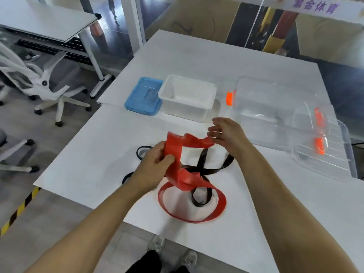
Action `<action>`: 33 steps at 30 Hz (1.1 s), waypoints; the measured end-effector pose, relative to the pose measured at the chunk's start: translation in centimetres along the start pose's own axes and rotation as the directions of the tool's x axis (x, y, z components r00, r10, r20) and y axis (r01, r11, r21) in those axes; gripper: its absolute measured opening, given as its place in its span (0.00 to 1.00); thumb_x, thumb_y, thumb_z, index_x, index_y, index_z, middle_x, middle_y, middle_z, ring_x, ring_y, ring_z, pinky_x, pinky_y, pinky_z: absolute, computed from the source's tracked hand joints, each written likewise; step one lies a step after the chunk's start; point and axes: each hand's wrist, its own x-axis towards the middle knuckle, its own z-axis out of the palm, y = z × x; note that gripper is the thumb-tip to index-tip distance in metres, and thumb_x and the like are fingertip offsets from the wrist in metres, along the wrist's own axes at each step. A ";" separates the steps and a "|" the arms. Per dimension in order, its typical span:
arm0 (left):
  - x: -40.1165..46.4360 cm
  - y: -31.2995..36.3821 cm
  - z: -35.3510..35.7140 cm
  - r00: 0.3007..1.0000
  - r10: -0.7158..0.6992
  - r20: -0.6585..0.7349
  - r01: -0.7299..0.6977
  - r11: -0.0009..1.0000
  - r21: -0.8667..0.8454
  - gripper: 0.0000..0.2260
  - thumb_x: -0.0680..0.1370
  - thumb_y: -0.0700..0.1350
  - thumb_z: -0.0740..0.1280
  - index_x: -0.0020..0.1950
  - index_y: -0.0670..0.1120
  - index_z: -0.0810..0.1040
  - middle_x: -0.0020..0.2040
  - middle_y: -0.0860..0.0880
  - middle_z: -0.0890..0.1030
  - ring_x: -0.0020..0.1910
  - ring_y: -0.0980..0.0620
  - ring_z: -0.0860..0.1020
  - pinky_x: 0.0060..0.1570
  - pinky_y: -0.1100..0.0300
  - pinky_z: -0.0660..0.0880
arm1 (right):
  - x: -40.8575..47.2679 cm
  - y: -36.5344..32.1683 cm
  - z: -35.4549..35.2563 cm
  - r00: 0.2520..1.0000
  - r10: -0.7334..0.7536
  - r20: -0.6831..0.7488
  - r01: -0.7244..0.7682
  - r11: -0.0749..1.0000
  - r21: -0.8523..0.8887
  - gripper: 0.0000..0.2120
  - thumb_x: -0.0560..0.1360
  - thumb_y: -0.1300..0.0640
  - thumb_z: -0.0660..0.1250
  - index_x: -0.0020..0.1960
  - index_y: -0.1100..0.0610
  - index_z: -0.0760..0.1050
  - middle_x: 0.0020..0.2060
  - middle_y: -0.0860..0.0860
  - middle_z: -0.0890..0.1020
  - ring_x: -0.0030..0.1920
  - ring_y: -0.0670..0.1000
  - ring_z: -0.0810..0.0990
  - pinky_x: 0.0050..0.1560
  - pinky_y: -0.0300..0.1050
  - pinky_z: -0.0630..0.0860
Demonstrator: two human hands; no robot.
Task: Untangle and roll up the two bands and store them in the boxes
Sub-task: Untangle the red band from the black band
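Note:
A red band (192,201) loops over the white table (94,154), partly lifted above it. My left hand (155,164) grips the band's raised left part. Up and to the right, my right hand (226,134) pinches the band's other end with its fingertips. A black band (202,166) lies on the table beneath, threaded through the red loops, and part of it is hidden by my left hand. Behind them stand a white box (187,99) and a clear box (262,113) with orange clips, both open.
A blue lid (143,96) lies left of the white box. A clear lid (325,146) with orange clips leans at the right edge. White office chairs (49,83) and another desk stand at the left. My shoes (157,245) show below the table's near edge.

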 end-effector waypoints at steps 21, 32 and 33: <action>0.2 -1.1 -5.9 0.969 -0.067 -0.238 0.062 0.998 -0.029 0.15 0.78 0.31 0.57 0.43 0.44 0.80 0.29 0.48 0.78 0.29 0.53 0.77 0.32 0.60 0.76 | 4.4 21.7 -1.0 0.935 0.025 0.353 0.354 -0.036 -0.935 0.26 0.80 0.60 0.64 0.76 0.49 0.65 0.54 0.55 0.82 0.53 0.59 0.82 0.51 0.51 0.76; 2.0 0.9 -5.3 0.937 -0.048 -0.345 0.054 0.999 0.008 0.14 0.79 0.38 0.59 0.35 0.44 0.77 0.32 0.40 0.75 0.29 0.45 0.73 0.36 0.51 0.73 | 1.7 20.4 -9.4 0.932 -0.091 -0.351 -0.224 0.619 -0.753 0.09 0.78 0.61 0.60 0.57 0.53 0.73 0.44 0.56 0.82 0.43 0.61 0.82 0.48 0.54 0.82; 2.1 1.1 -5.0 0.936 -0.045 -0.350 0.055 0.998 0.018 0.13 0.80 0.39 0.59 0.37 0.42 0.77 0.33 0.40 0.76 0.30 0.45 0.73 0.36 0.50 0.73 | 1.3 19.9 -10.4 0.899 -0.090 -0.428 -0.257 0.685 -0.682 0.08 0.78 0.61 0.60 0.56 0.54 0.73 0.45 0.57 0.82 0.43 0.61 0.81 0.48 0.55 0.81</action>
